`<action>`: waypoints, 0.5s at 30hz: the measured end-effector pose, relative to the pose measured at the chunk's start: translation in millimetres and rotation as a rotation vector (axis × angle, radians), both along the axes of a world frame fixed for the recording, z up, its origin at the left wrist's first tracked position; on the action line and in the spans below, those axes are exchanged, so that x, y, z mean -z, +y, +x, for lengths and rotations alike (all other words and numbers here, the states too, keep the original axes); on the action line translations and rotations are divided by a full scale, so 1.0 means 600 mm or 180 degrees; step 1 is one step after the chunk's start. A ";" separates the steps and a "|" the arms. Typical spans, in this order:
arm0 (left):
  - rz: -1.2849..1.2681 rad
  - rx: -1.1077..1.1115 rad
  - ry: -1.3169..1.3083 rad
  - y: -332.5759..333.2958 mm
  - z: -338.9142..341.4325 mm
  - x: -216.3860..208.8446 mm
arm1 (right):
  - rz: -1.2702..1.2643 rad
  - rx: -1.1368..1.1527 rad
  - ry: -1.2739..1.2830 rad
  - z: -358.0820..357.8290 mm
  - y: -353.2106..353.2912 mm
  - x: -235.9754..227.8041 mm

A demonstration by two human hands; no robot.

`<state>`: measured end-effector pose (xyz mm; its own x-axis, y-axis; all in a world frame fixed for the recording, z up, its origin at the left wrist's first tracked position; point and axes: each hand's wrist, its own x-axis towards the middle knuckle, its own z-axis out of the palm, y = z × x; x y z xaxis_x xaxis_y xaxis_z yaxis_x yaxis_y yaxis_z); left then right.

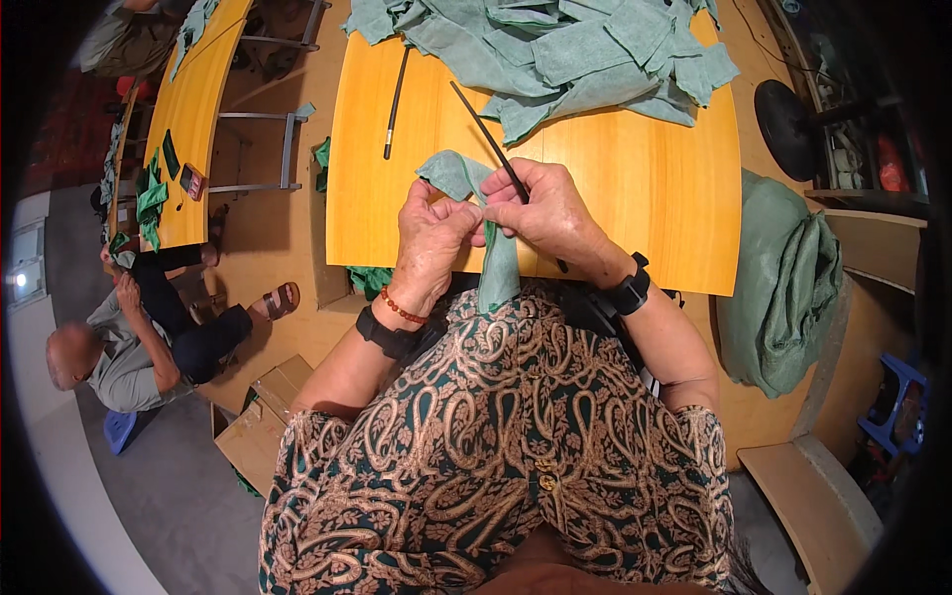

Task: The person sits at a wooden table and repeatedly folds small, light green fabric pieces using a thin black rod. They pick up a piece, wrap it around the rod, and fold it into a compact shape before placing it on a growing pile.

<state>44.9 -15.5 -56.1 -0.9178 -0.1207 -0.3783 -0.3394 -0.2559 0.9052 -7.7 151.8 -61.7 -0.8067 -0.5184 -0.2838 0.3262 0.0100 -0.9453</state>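
Observation:
Between my two hands, over the near part of the table, hangs a strip of green fabric (pixel 502 266), its upper end folded over. My left hand (pixel 432 233) pinches the fabric's edge with thumb and fingers. My right hand (pixel 551 213) grips the same piece close beside it, and a thin black stick (pixel 479 123) is tucked through its fingers, pointing up and away. A second black stick (pixel 397 104), with a pale tip, lies on the yellow table (pixel 615 188) to the left. Beyond my hands a heap of green fabric pieces (pixel 585 50) covers the table's far side.
A big green sack (pixel 778 288) stands right of the table, below a black round fan-like object (pixel 788 129). At left, a seated person (pixel 139 347) handles green cloth at another yellow table (pixel 203 109). Cardboard boxes (pixel 263 426) lie on the floor at lower left.

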 end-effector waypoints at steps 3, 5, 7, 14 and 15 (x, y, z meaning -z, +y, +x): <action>0.0214 -0.0078 -0.0088 0.001 0.002 -0.001 | -0.0097 0.0080 0.0028 0.001 0.000 0.009; 0.0388 -0.0151 -0.0138 0.002 0.001 -0.006 | -0.0041 0.0115 0.0149 0.002 -0.002 0.017; 0.0514 -0.0209 -0.0155 0.003 0.000 -0.011 | -0.0009 0.0154 0.0243 0.004 -0.004 0.020; 0.0654 0.0045 -0.0148 -0.006 -0.008 -0.004 | -0.0068 0.0144 0.0199 0.005 0.000 -0.004; 0.0639 0.0062 -0.0195 -0.004 -0.009 -0.015 | -0.0103 0.0125 0.0097 0.005 0.003 -0.009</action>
<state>39.4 -17.8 -47.2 -0.8937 -0.0198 -0.4482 -0.3989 -0.4219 0.8142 -4.7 153.6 -56.1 -0.8345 -0.4947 -0.2425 0.2969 -0.0331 -0.9543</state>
